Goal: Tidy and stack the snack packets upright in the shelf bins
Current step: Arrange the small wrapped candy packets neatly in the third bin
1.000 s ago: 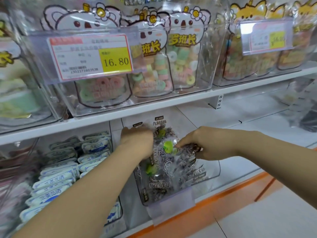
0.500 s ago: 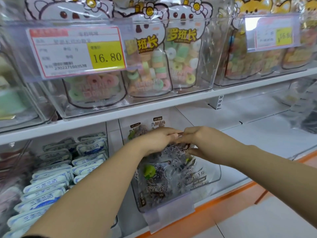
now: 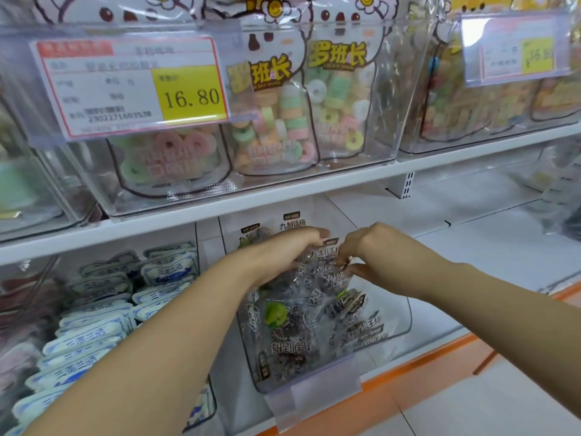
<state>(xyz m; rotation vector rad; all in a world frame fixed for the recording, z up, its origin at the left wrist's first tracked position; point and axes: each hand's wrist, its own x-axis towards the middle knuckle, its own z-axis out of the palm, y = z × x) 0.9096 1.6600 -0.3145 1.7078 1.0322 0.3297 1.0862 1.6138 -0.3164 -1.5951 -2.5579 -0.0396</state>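
Note:
A clear plastic bin (image 3: pixel 399 319) on the lower shelf holds several clear packets of dark plum snacks (image 3: pixel 301 328) with a green fruit picture. Some lie slumped, and one at the front is upside down. My left hand (image 3: pixel 283 250) grips the top of a packet from the left. My right hand (image 3: pixel 374 250) pinches the same packet's top edge (image 3: pixel 327 256) from the right. More plum packets (image 3: pixel 289 223) stand upright behind my hands.
A bin of white and blue packets (image 3: pixel 103 309) stands to the left. Above, a white shelf (image 3: pixel 283 196) carries clear bins of ring candy bags (image 3: pixel 333 99) with a 16.80 price tag (image 3: pixel 132 86). Bare white shelf (image 3: pixel 490 243) lies to the right, above an orange base (image 3: pixel 424 366).
Both hands came together from the middle of the packet pile up to a packet's top edge. The packet now stands higher in the bin, and the camera has moved closer.

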